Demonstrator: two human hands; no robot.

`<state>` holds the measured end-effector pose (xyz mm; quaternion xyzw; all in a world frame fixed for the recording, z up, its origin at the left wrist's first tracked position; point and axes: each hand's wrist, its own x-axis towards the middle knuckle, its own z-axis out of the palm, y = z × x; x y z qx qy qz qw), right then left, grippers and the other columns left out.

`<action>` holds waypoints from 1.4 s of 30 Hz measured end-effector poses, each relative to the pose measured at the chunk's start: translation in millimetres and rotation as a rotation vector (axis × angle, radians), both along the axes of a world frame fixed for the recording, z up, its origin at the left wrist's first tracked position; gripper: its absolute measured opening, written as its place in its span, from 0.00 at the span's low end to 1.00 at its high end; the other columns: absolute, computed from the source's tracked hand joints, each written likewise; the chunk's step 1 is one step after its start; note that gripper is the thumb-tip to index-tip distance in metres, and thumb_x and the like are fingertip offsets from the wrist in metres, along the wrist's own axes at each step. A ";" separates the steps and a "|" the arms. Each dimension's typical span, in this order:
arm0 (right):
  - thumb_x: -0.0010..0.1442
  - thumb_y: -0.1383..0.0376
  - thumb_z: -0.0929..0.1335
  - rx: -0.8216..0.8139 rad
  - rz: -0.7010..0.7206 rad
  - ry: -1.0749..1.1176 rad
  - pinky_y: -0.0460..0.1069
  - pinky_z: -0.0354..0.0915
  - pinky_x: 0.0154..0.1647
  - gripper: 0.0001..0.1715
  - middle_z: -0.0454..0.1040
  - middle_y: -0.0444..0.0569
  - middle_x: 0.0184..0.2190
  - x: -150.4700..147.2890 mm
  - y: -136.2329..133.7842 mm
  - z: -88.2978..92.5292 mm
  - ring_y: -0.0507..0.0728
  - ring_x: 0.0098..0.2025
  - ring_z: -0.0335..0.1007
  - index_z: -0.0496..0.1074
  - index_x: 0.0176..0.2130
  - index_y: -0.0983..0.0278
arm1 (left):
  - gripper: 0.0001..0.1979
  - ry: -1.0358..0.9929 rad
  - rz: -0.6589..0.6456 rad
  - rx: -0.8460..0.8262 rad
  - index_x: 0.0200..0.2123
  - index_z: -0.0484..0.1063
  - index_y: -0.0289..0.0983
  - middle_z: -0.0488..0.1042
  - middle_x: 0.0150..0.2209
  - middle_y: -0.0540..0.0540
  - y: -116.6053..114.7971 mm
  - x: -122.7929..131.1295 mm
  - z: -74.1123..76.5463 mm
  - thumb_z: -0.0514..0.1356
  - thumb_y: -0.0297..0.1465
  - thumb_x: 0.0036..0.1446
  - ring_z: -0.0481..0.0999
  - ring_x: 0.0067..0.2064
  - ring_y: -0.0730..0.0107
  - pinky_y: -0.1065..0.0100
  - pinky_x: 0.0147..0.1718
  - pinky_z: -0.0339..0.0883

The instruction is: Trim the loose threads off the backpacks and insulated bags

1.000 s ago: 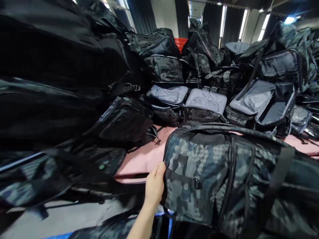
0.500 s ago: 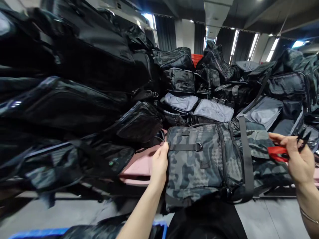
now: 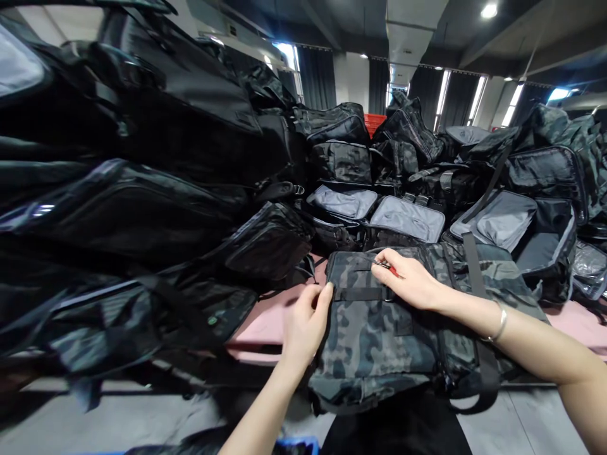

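head view: camo backpack point(image 3: 379, 335) at 6 o'clock on the pink bench point(image 3: 265, 316), both hands on it
left hand point(image 3: 306, 322) pinches its 9 o'clock edge; right hand point(image 3: 410, 281) closed round red snips point(image 3: 385, 266) at its 12 o'clock edge. a slip could nick the strap point(image 3: 358, 294).

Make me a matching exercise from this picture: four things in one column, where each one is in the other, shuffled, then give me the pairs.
Things
1. left hand
2. right hand
3. bracelet
4. grey-lined bags

Places
A. on top of the camouflage bag, pinching a red-handled tool
B. around the right wrist
C. behind the camouflage bag, lying open
D. gripping the camouflage bag's left edge

Pairs: 1-D, 2-A, 3-B, 4-C
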<state>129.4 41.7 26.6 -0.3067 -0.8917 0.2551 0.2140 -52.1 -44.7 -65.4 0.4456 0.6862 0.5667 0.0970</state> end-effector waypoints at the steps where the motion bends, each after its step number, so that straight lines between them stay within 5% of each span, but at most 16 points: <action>1: 0.63 0.57 0.58 -0.006 -0.007 0.015 0.46 0.55 0.32 0.11 0.65 0.40 0.24 -3.0 4.4 -8.3 0.52 0.28 0.62 0.64 0.39 0.61 | 0.16 0.142 0.069 0.060 0.33 0.71 0.36 0.73 0.32 0.46 -5.4 -4.7 1.7 0.56 0.44 0.54 0.71 0.34 0.66 0.66 0.36 0.65; 3: 0.64 0.59 0.57 -0.015 -0.029 0.039 0.47 0.56 0.34 0.11 0.65 0.40 0.25 -4.8 10.7 -22.1 0.52 0.29 0.63 0.63 0.39 0.61 | 0.11 0.343 0.083 0.181 0.36 0.72 0.37 0.74 0.36 0.45 -15.3 -10.4 7.6 0.56 0.38 0.56 0.72 0.38 0.66 0.65 0.41 0.65; 8: 0.64 0.59 0.56 -0.015 -0.025 0.080 0.47 0.57 0.34 0.13 0.66 0.41 0.26 -0.4 9.3 -30.0 0.52 0.29 0.63 0.63 0.40 0.62 | 0.08 0.499 -0.250 0.179 0.37 0.73 0.39 0.75 0.34 0.47 -23.0 -6.2 22.3 0.56 0.33 0.57 0.74 0.37 0.70 0.70 0.38 0.67; 15: 0.60 0.59 0.63 0.066 0.035 0.134 0.46 0.59 0.35 0.11 0.72 0.44 0.31 2.3 6.5 -29.8 0.52 0.32 0.67 0.68 0.39 0.63 | 0.09 0.654 -0.181 0.030 0.30 0.70 0.38 0.71 0.30 0.48 -17.1 9.7 26.1 0.52 0.33 0.59 0.70 0.32 0.70 0.69 0.32 0.63; 26: 0.55 0.59 0.68 0.060 0.223 0.149 0.44 0.60 0.31 0.10 0.74 0.45 0.29 11.1 9.1 -31.3 0.50 0.28 0.68 0.70 0.35 0.64 | 0.13 -0.141 -0.302 -0.037 0.24 0.61 0.37 0.59 0.23 0.52 -9.0 15.2 26.8 0.53 0.40 0.53 0.58 0.26 0.73 0.71 0.25 0.54; 37: 0.55 0.60 0.68 0.151 0.222 0.096 0.44 0.59 0.31 0.08 0.76 0.45 0.28 8.0 1.8 -33.7 0.51 0.28 0.69 0.72 0.33 0.63 | 0.11 0.027 -0.222 -0.014 0.23 0.64 0.38 0.65 0.24 0.50 -12.3 22.3 31.7 0.54 0.37 0.54 0.65 0.28 0.70 0.69 0.28 0.60; 42: 0.55 0.61 0.67 -0.013 0.193 0.218 0.44 0.59 0.30 0.08 0.75 0.44 0.27 6.6 4.4 -34.2 0.50 0.27 0.67 0.72 0.30 0.64 | 0.15 -0.028 -0.274 0.037 0.22 0.63 0.38 0.63 0.21 0.51 -16.0 16.5 33.4 0.52 0.39 0.56 0.64 0.26 0.71 0.70 0.26 0.60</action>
